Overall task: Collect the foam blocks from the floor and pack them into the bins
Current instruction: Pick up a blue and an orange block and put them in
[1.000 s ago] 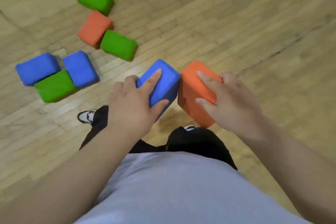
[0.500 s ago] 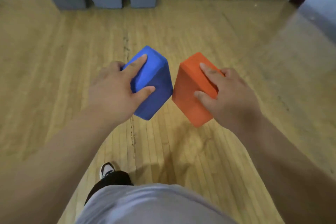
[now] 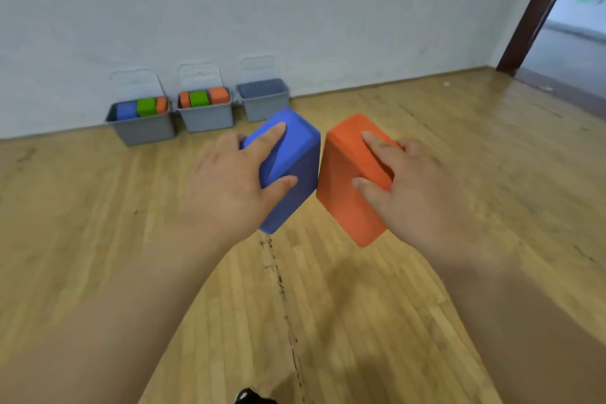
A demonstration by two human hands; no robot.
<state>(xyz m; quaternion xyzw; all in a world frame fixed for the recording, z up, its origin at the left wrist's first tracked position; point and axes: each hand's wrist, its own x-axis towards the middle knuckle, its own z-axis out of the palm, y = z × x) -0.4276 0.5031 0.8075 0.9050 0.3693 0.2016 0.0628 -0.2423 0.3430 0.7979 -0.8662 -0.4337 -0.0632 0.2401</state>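
Blue block (image 3: 292, 154): held off the floor, left hand (image 3: 226, 187) curled round it.
Orange block (image 3: 347, 180): gripped likewise by right hand (image 3: 416, 187).
Bins (image 3: 206, 120): well ahead, against the wall.
Risk: blocks, carried just beside each other, may be knocked together and dropped.

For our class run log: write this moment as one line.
left hand: grips blue block | right hand: grips orange block | bins: three by wall

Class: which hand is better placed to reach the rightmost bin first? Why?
Probably the left hand: its blue block appears just below that bin; the right hand holds the orange block further right.
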